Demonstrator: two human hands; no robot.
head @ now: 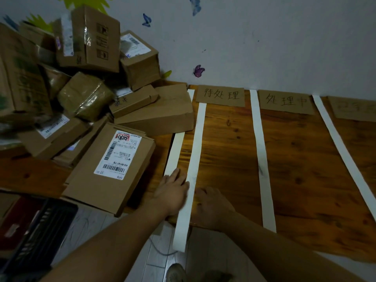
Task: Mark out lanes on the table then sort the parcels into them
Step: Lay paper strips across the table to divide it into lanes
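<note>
Currently both hands lie flat on the wooden surface (230, 155), w/ the long white strip (196, 147) running between them and hanging off the near edge. Left hand (173, 192): fingers (176, 176) straight, spread a bit, tips on the end of a shorter strip (175, 151), hand's side touching the long one. Right hand (213, 208): fingers relaxed, holding nothing, just beside the strip's other edge. Parcels (114, 165) piled at left; two more strips (259, 149) to the right.
</note>
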